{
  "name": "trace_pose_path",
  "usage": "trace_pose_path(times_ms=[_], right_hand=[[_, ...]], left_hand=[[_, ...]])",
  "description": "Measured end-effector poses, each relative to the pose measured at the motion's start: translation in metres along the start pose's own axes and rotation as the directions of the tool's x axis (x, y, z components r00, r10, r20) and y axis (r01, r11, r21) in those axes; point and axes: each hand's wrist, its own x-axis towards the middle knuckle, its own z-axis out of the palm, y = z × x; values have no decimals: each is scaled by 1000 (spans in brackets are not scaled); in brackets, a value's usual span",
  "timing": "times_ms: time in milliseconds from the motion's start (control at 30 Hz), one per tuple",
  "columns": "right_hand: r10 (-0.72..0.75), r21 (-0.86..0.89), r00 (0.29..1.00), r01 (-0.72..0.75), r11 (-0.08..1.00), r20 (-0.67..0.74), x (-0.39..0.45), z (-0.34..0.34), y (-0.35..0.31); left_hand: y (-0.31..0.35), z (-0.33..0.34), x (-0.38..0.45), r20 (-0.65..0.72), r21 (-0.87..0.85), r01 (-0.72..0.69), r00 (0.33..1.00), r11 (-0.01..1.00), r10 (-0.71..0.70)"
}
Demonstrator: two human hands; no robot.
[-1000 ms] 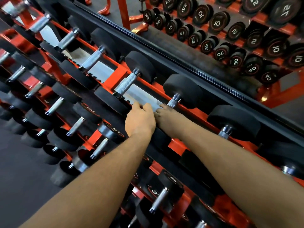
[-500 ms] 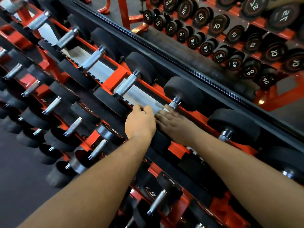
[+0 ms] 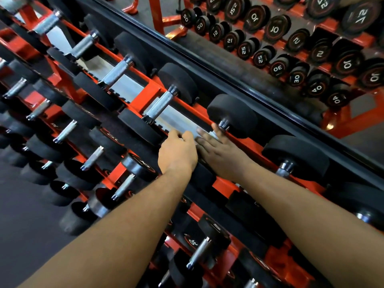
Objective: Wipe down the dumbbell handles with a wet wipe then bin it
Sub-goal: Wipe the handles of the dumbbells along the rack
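On the top row of a red rack [image 3: 152, 93] lies a black dumbbell whose far head [image 3: 234, 116] and steel collar [image 3: 224, 124] show above my hands. My right hand [image 3: 220, 151] lies over its handle with the fingers stretched out, pressing a white wet wipe [image 3: 208, 134] onto it. The handle itself is hidden under the wipe and hand. My left hand [image 3: 177, 151] sits just left of it, fingers curled down at the wipe's near edge; its fingertips are hidden.
Bare knurled handles lie to the left [image 3: 160, 106] and a further dumbbell [image 3: 291, 156] to the right. Lower rows hold several more dumbbells [image 3: 199, 253]. A black ledge [image 3: 239, 80] runs behind, with numbered dumbbells [image 3: 276, 68] beyond it. Dark floor [image 3: 25, 235] lies at lower left.
My right hand has slid up the handle toward the far head and its fingers have flattened out over the wipe. My left hand stays in about the same spot.
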Motion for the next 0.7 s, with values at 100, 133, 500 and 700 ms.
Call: trace_pose_path(times_ms=[100,133,500,700], right_hand=[[-73,-81,995,79,994,71,31,-21,-4],[-116,-62,986,123,990,116,33,-23,-4],[-108,193,975,70,979,193,35,-41,6],[-71,142,997,76,987,-40,-7,-1,2]], left_hand=[[2,0,-1,-5,7,0,1000,1000,0],[2,0,-1,-6,9,2,1000,1000,-2],[2,1,0,5,19,-4,1000,1000,4],[0,0,1,-3,14,-18,1000,1000,18]])
